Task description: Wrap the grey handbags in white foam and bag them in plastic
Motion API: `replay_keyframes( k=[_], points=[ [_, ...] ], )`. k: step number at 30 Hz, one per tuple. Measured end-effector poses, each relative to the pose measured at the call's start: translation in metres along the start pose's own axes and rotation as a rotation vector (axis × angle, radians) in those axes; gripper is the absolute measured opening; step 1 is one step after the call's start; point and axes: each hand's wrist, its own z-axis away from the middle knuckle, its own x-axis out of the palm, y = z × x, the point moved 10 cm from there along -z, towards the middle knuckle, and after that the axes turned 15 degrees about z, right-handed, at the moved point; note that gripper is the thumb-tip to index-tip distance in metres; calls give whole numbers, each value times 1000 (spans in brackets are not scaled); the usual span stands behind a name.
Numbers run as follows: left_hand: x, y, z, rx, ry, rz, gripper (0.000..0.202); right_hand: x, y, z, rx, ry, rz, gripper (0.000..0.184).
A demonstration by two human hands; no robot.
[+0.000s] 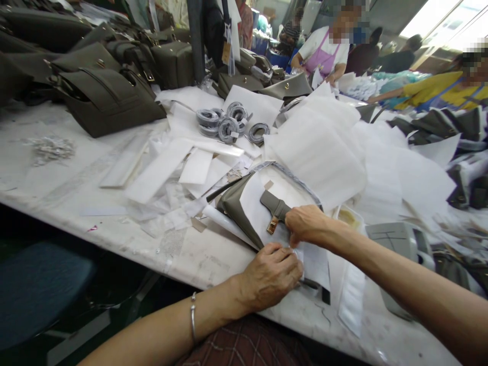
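An olive-grey handbag (235, 207) lies on the table in front of me, with a white foam sheet (250, 201) over its face. A short strap tab (271, 200) with a gold clasp (272, 224) rests on top of the sheet. My right hand (307, 223) is closed at the near end of this tab, fingers curled under and partly hidden. Just below it, my left hand (276, 274) presses at the bag's near edge with bent fingers close together; what the fingertips pinch is hidden. A wrapped grey edge or strap (297, 178) curves round the bag's far side.
Coiled, wrapped straps (229, 127) and loose white foam sheets (320, 147) cover the table beyond the bag. Finished-looking handbags (110, 96) stand at left. A grey plastic device (396, 244) sits at right. Co-workers (324, 53) are across the table.
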Motion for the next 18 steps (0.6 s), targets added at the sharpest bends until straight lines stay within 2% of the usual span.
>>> replay_keyframes(
  k=[4,7,10,14,18],
  points=[
    [-1,1,-1,7,1,-24,18,4,9,9,1,-126,81,22],
    [-3,2,-2,13,8,-35,16,5,17,25,4,-151,78,15],
    [-4,3,-2,15,14,-36,16,9,21,45,-17,-143,24,17],
    [-4,4,-2,25,9,-37,18,13,12,67,-97,-138,-64,20],
    [-2,3,-1,17,1,-45,18,14,1,66,-96,-174,17,18]
  ],
)
